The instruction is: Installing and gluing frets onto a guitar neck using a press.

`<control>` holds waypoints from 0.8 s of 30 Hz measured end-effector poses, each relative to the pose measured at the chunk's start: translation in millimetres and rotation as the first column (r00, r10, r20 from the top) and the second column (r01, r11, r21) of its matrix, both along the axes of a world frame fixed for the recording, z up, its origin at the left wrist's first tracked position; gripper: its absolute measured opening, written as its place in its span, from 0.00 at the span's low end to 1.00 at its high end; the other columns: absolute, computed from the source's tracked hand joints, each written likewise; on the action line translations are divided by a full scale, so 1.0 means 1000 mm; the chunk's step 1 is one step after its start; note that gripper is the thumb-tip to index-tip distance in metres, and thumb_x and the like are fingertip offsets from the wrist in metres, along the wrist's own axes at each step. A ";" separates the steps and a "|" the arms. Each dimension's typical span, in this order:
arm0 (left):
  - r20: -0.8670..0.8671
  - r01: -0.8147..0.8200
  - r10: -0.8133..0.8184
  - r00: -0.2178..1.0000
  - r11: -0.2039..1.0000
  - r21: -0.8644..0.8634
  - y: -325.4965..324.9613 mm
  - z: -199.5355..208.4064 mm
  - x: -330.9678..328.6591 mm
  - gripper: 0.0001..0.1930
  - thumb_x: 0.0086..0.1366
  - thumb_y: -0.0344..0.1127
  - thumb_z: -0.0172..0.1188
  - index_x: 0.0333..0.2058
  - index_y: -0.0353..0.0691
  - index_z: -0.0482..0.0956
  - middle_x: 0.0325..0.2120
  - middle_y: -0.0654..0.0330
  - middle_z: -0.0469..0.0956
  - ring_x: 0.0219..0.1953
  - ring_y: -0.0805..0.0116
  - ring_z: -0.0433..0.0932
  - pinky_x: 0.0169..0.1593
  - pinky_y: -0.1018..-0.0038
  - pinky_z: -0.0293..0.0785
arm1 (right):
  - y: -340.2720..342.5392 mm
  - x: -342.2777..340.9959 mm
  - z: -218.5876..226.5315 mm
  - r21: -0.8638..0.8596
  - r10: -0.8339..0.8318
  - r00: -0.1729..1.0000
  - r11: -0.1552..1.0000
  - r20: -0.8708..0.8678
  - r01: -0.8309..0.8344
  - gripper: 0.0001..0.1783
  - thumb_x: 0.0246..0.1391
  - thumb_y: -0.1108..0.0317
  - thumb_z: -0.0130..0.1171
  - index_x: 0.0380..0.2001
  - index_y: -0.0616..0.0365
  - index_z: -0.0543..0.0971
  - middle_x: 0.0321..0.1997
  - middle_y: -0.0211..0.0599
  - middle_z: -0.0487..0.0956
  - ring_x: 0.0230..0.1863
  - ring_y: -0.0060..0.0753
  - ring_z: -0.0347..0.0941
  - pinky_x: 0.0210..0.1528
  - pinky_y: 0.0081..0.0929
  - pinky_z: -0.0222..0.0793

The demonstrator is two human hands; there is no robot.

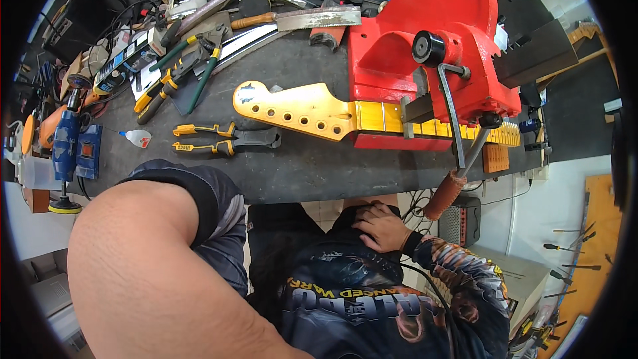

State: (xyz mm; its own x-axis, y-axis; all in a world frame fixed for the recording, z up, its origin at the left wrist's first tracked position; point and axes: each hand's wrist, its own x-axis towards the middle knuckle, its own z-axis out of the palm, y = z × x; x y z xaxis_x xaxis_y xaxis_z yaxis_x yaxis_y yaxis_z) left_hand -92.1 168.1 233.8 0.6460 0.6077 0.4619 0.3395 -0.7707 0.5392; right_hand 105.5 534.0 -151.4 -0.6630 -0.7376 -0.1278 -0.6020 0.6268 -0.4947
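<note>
A yellow guitar neck (pixel 292 110) lies across the dark workbench (pixel 299 169). Its headstock points left and its fretboard is clamped in a big red bench vise (pixel 438 20). The vise's steel handle (pixel 453 116) hangs down over the bench edge. My right hand (pixel 382 226) rests on my dark printed shirt just below the bench edge, fingers slightly spread and holding nothing. My bare left arm (pixel 139 259) fills the lower left, and its hand is out of the picture.
Yellow-handled end cutters (pixel 226 139) lie just left of the headstock, beside a small glue bottle (pixel 136 137). Several pliers, a wooden-handled blade (pixel 299 20) and cables crowd the back. A blue power tool (pixel 66 146) sits far left, and a small black amplifier (pixel 462 219) stands under the vise.
</note>
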 end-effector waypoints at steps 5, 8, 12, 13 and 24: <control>0.001 -0.011 0.011 1.000 1.000 0.005 0.005 -0.002 0.001 0.15 0.47 0.39 0.70 0.32 0.35 0.90 0.29 0.55 0.87 0.36 0.56 0.89 0.55 0.58 0.89 | -0.006 0.002 -0.001 -0.019 -0.071 0.997 0.997 -0.032 0.070 0.20 0.63 0.59 0.67 0.56 0.52 0.86 0.60 0.42 0.82 0.67 0.49 0.76 0.77 0.53 0.63; -0.002 -0.013 0.013 1.000 1.000 0.006 0.007 -0.001 -0.001 0.15 0.49 0.39 0.69 0.33 0.35 0.90 0.30 0.55 0.87 0.37 0.56 0.89 0.55 0.58 0.89 | -0.007 0.004 -0.002 -0.025 -0.091 0.995 0.996 -0.047 0.090 0.20 0.60 0.60 0.68 0.54 0.50 0.86 0.59 0.41 0.82 0.66 0.48 0.77 0.76 0.52 0.64; -0.009 -0.006 0.006 1.000 1.000 0.014 0.010 -0.002 0.000 0.15 0.53 0.39 0.68 0.36 0.35 0.91 0.31 0.54 0.87 0.38 0.57 0.89 0.55 0.58 0.89 | -0.005 0.008 -0.008 -0.034 -0.084 0.993 0.996 -0.078 0.081 0.19 0.59 0.60 0.68 0.54 0.49 0.86 0.59 0.39 0.83 0.66 0.48 0.77 0.75 0.52 0.64; -0.011 -0.002 0.002 1.000 1.000 0.014 0.011 -0.003 0.000 0.15 0.54 0.39 0.68 0.36 0.35 0.91 0.32 0.54 0.88 0.38 0.57 0.89 0.55 0.59 0.89 | -0.005 0.009 -0.009 -0.032 -0.089 0.993 0.996 -0.078 0.087 0.19 0.59 0.60 0.68 0.54 0.49 0.86 0.59 0.39 0.83 0.66 0.48 0.77 0.75 0.52 0.64; -0.024 -0.017 0.017 1.000 1.000 0.006 0.010 -0.004 0.005 0.15 0.63 0.39 0.65 0.42 0.35 0.92 0.36 0.53 0.89 0.41 0.59 0.90 0.55 0.60 0.89 | -0.003 0.017 -0.012 -0.016 -0.101 0.990 0.995 -0.096 0.100 0.19 0.61 0.60 0.67 0.54 0.49 0.87 0.58 0.39 0.83 0.65 0.47 0.78 0.76 0.51 0.64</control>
